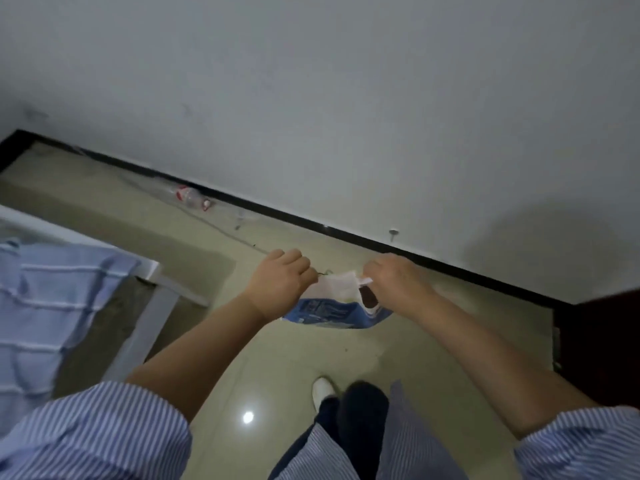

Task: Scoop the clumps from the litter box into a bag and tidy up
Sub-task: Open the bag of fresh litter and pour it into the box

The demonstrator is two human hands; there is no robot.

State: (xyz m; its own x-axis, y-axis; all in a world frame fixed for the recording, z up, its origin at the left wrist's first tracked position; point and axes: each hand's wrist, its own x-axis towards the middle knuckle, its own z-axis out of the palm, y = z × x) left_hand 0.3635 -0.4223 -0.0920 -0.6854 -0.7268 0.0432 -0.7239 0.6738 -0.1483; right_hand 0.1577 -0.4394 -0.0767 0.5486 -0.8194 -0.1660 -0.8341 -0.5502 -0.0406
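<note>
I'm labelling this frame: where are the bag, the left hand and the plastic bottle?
bag (332,311): head view, blue printed side.
left hand (280,282): head view, back of hand.
plastic bottle (188,195): head view, its body by the skirting.

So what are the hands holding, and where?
Both hands, left and right, pinch the bag at its top edge, one at each side.

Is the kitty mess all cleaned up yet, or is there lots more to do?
Nearly, it seems. Something dark already sits inside the blue and white bag, so scooping looks done. Right now the left hand and right hand each pinch the bag's top, held above the floor, perhaps to tie it. Tidying remains; no litter box is in view.
</note>
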